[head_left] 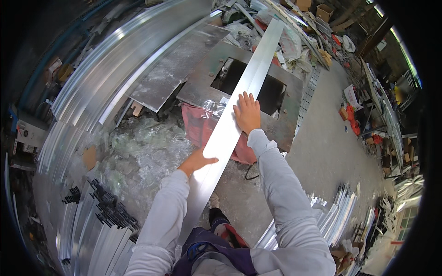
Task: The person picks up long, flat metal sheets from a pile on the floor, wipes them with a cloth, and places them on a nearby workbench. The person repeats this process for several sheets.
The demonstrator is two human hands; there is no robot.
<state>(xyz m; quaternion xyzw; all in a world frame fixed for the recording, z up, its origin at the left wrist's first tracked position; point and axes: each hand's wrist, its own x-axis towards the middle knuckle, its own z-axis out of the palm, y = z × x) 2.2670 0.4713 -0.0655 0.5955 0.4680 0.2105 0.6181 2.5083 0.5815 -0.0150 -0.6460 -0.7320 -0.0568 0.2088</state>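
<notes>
A long, silvery aluminium profile [251,76] runs slantwise from beside my body up to the far side, across a steel machine table [202,87]. My left hand [197,162] grips its left edge, the thumb on top and the other fingers hidden beneath. Farther along, my right hand [247,112] lies flat on the upper face near the right edge, fingers spread. Under the profile, the table has a dark rectangular opening [271,92]. Red cloth [195,124] hangs at the table's near side, partly covered by the profile.
Long metal profiles [106,60] are stacked at the left, beside a flat metal sheet [177,64]. Clear plastic wrap [142,142] heaps on the floor. Bundled profiles [103,225] stand at the lower left, and more profiles [334,216] lie at the lower right. Scrap [294,46] piles up behind the table.
</notes>
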